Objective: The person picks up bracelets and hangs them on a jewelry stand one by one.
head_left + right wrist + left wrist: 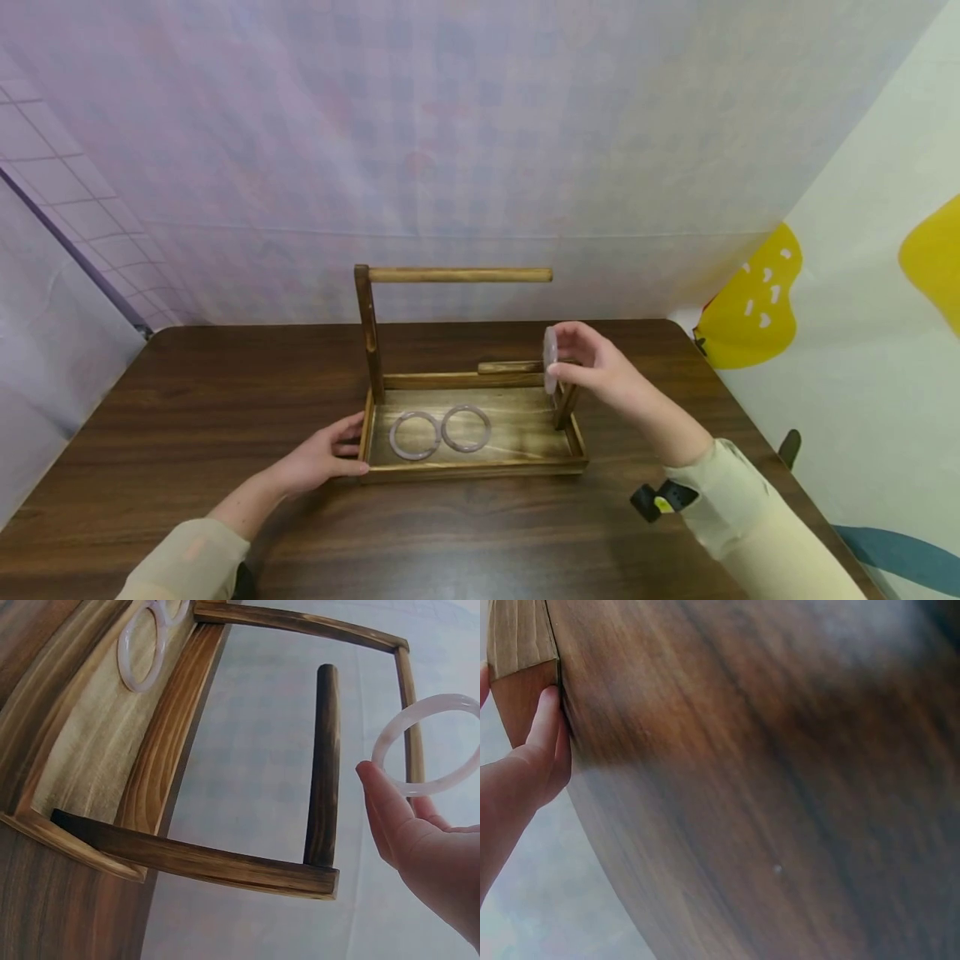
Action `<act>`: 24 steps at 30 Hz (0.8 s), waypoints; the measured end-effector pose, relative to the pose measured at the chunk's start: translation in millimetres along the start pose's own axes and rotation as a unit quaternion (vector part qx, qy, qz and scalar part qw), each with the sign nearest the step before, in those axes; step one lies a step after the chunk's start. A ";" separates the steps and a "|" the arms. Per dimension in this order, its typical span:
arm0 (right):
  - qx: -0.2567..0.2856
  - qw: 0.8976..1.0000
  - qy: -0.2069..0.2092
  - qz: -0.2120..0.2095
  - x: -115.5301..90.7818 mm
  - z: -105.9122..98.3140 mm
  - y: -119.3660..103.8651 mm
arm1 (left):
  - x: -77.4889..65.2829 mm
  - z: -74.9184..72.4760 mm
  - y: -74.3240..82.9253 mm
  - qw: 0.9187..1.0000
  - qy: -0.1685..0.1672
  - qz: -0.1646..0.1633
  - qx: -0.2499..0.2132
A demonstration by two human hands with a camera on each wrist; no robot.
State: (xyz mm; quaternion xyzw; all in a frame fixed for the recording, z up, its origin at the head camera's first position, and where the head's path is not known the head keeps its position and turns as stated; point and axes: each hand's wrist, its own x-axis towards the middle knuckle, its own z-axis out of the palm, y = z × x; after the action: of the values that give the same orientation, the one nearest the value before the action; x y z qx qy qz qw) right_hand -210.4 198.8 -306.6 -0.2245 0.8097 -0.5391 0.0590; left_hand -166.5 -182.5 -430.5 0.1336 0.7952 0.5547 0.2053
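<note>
My right hand (600,367) pinches a pale, translucent pinkish bangle (551,358) between thumb and fingers. In the head view the ring stands edge-on and overlaps the lower bar (510,367) of a wooden rack. The right wrist view shows this bangle (442,703) apart from the short dark bar (323,765). Two similar bangles lie flat side by side in the rack's tray (517,425), a left one (393,436) and a right one (487,429). My left hand (322,457) rests its thumb and fingers against the tray's left end.
A tall left post (369,333) carries the upper bar (461,274), whose right end is free. The short right post (567,407) carries the lower bar. Under the rack is a dark brown table (450,542), with a patterned cloth (480,150) hanging behind.
</note>
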 end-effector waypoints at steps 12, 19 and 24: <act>0.018 0.999 0.021 0.025 10.6 -10.7 -7.3 | 1.8 0.8 0.5 1.000 0.001 0.000 -0.003; 0.023 0.998 0.052 0.035 20.2 -17.6 -8.8 | 1.3 1.2 1.3 1.000 0.006 -0.008 -0.005; 0.044 0.996 0.064 0.043 26.1 -21.0 -6.5 | -0.1 1.0 0.6 1.000 0.004 -0.011 -0.012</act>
State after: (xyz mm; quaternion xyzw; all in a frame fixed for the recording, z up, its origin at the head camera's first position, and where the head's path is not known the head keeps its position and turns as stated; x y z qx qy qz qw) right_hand -238.8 203.4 -288.2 -0.1514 0.7960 -0.5847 0.0399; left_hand -165.9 -181.5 -430.2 0.1200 0.7909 0.5622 0.2096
